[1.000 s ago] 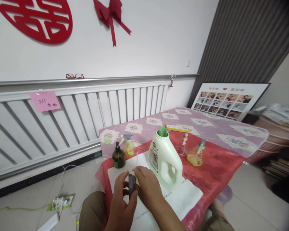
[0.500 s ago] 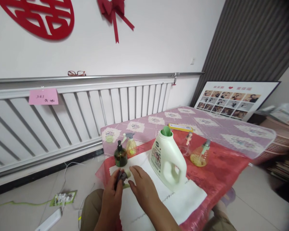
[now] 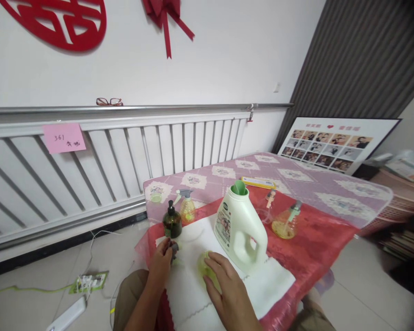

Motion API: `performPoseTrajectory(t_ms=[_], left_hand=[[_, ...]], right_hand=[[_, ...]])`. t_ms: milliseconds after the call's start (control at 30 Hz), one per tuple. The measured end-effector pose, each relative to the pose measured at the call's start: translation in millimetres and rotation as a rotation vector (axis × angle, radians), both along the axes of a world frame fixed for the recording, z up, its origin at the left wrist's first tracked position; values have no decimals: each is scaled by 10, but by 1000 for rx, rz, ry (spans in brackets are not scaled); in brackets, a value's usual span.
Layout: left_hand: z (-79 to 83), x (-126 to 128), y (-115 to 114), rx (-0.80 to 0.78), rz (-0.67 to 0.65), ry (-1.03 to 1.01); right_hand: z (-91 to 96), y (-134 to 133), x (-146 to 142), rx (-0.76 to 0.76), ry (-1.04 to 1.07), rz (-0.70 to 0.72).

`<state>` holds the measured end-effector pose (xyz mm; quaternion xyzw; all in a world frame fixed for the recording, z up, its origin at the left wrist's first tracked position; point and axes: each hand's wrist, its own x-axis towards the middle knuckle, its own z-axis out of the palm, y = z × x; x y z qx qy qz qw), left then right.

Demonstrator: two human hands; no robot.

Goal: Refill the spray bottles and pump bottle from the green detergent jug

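In my left hand (image 3: 160, 263) I pinch a grey spray head (image 3: 174, 248), held over the left side of the white cloth (image 3: 189, 299). My right hand (image 3: 229, 285) curls round a small rounded yellow-green bottle (image 3: 205, 266) on the cloth, partly hidden by the fingers and slightly blurred. A large pale green detergent jug (image 3: 241, 230) stands open behind it, a green funnel-like piece (image 3: 239, 187) in its mouth. Close to my left hand are a dark pump bottle (image 3: 172, 223) and a spray bottle (image 3: 187, 207) with yellow liquid.
On the red sheet (image 3: 313, 225), two more spray bottles stand right of the jug, one holding yellow liquid (image 3: 284, 225). A yellow-edged box (image 3: 258, 183) lies behind them. A green lid (image 3: 156, 197) rests on the patterned bed cover (image 3: 224, 172). A power strip (image 3: 89, 281) lies on the floor.
My right hand has left the spray head and moved right and down onto the yellow-green bottle. My left hand keeps the spray head and has shifted slightly left.
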<state>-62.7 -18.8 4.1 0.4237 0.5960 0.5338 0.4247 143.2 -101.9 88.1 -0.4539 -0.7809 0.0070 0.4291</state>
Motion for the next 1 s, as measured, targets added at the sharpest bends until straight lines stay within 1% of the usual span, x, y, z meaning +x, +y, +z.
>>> performPoseTrajectory(t_ms=[67,133,233,333,400,500,533,600,667,767,900,1000], left_hand=[[-64,-25,50,21,2,67],[-88,-53,69,53,2,141],[-64,-73,29,115,-6,237],[-13,-34,-89,161,-17,293],[10,33,-195,193,-59,309],[5,183,-357,252,-214,290],[-6,242,-403,263,-264,278],[-39,364,-475,253,-320,266],[-76,477,-519,217,-348,270],[-123,606,-543,181,-370,271],[-148,691,-532,152,-366,271],[-150,719,-520,114,-370,278]], right_hand=[[-29,-19,66,11,14,-13],[-69,-22,152,32,31,-34],[-137,-16,323,67,64,-91],[-195,-10,526,67,145,-186],[-222,-1,658,24,259,-286],[-252,43,825,-97,515,-427],[-261,67,869,-146,591,-457],[-276,128,940,-226,683,-492],[-292,200,989,-275,709,-499],[-321,309,1029,-310,701,-457],[-347,436,1043,-358,677,-390],[-325,503,1043,-355,628,-421]])
